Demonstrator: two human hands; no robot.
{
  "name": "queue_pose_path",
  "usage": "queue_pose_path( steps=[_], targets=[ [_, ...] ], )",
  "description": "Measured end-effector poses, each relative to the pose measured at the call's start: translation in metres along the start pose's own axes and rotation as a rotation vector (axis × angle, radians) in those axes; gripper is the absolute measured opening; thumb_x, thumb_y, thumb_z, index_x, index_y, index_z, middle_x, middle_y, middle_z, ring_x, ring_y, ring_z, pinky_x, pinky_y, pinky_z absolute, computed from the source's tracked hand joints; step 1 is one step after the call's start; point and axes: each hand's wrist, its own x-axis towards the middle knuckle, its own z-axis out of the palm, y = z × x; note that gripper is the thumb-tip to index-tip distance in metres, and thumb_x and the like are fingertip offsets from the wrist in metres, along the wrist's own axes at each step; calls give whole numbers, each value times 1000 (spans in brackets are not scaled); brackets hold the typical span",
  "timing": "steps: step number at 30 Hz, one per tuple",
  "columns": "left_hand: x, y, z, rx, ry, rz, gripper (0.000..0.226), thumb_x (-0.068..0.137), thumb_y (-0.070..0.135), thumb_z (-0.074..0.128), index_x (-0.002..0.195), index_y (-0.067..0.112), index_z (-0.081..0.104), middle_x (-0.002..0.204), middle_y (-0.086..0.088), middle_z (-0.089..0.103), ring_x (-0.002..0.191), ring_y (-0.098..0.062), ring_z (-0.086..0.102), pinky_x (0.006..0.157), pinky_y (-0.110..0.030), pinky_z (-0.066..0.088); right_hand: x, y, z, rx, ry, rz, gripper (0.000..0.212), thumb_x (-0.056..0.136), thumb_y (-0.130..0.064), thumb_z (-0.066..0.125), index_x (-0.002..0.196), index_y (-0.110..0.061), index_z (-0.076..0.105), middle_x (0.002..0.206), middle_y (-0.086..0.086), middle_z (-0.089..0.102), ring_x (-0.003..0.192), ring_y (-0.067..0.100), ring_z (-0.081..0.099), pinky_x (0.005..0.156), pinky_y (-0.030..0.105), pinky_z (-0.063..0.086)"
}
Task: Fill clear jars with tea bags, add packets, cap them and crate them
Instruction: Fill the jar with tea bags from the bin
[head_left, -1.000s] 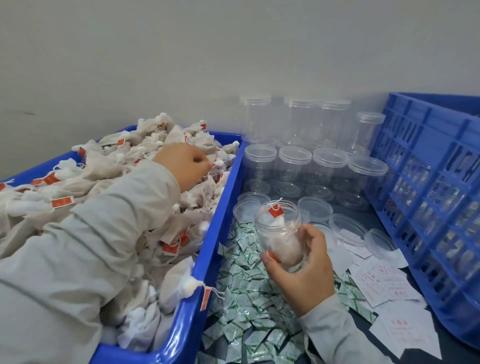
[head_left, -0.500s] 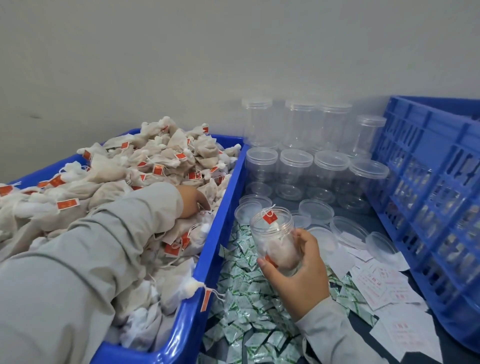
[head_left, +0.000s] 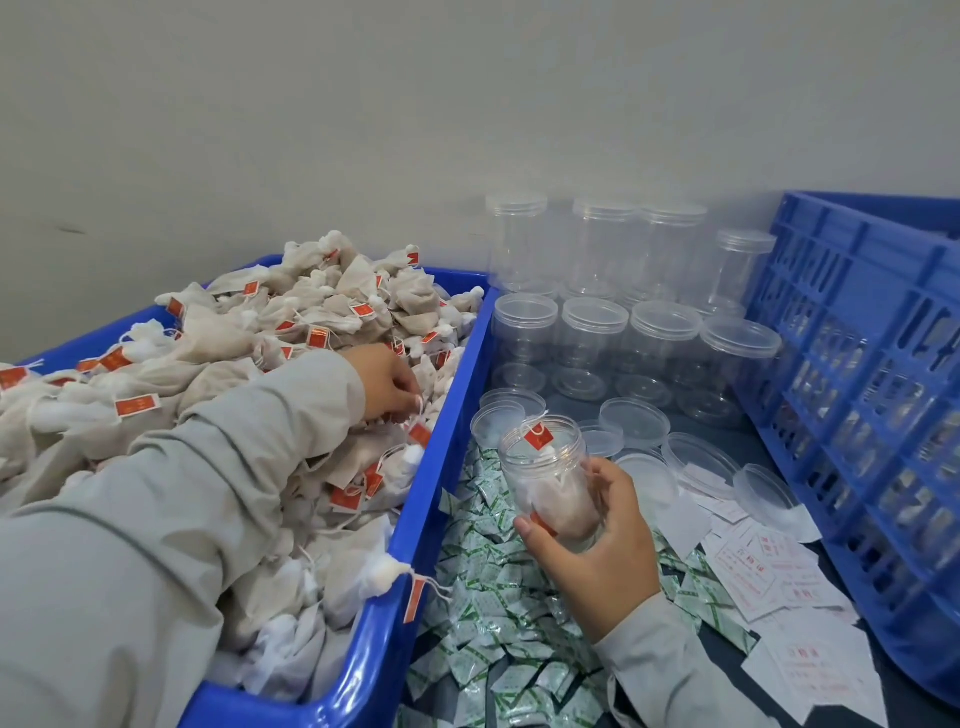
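Two hands busy: right hand (head_left: 597, 540) wraps round the open jar (head_left: 550, 483), upright, mouth up, over the green packets (head_left: 498, 613), a couple of bags already in. Left hand (head_left: 387, 387) in the blue bin (head_left: 415, 519), fingertips curled, pinching at a tea bag (head_left: 415, 431) by the near-right wall. Jar sits right & nearer than that hand, so the bag prob. travels right, over the bin wall, then down the jar's vertical axis

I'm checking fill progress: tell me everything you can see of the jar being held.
The clear plastic jar is uncapped, with a threaded neck, tilted slightly and held over the green-and-white packets. The right hand grips its lower part. Inside lies at least one pale tea bag; a red tag on a string sits at the mouth.
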Motion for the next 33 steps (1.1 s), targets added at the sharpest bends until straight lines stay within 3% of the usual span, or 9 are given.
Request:
queue_pose_path(
  steps=[5,9,12,16,19,22,25,29,33],
  targets=[
    [-4,0,-7,-80,66,-20,32,91,33,56,61,23,63,60,8,59,54,-8,49,52,-19,36,1,0,0,1,-1,2,66,58,-20,88,100,-41,43,107,-19,54,97,-16,51,78,-1,39],
    [-5,5,-10,-99,110,-37,28,96,32,46,75,24,62,60,7,55,49,-7,45,48,-20,31,1,0,0,0,5,3,65,57,-22,88,100,-40,44,106,-18,55,96,-13,53,78,2,41],
    [-7,8,-13,-39,81,-46,28,98,29,42,80,21,62,80,1,57,71,-15,51,65,-24,37,0,-1,0,-14,-3,13,65,57,-25,88,102,-41,43,108,-16,55,98,-9,53,81,5,43],
    [-12,8,-18,66,-68,-139,24,92,13,51,111,8,65,113,-4,58,99,-22,54,82,-28,42,0,-1,-1,-23,-7,21,67,58,-26,88,105,-38,43,110,-13,55,101,-4,54,85,14,46],
    [-18,5,-21,261,-89,-129,38,85,8,54,120,22,61,127,-2,55,109,-21,54,87,-26,44,0,-2,0,-30,-12,16,66,58,-26,88,105,-37,43,109,-12,56,102,0,55,85,13,46],
    [-18,1,-20,384,-135,-96,31,84,15,61,111,28,66,123,2,58,104,-19,58,86,-24,47,0,-2,0,-28,-15,19,66,58,-25,88,105,-38,43,109,-11,57,102,3,56,84,14,46],
    [-18,3,-20,495,-174,-107,30,89,30,58,116,18,63,113,-1,63,93,-18,56,79,-22,43,0,-2,-1,-28,-15,25,66,58,-26,88,104,-40,42,110,-11,56,102,3,55,87,17,46],
    [-19,2,-25,392,-172,-76,23,90,30,58,95,9,66,66,4,49,65,-14,43,53,-16,32,1,-3,-1,-13,-17,29,66,58,-23,88,101,-42,41,108,-18,53,99,-12,52,80,2,40],
    [-20,3,-25,330,-50,-49,28,92,29,54,109,11,66,78,1,49,78,-16,44,55,-22,30,1,-2,0,13,-27,28,67,58,-19,88,101,-41,42,108,-19,52,96,-20,48,76,-2,38]
  ],
)
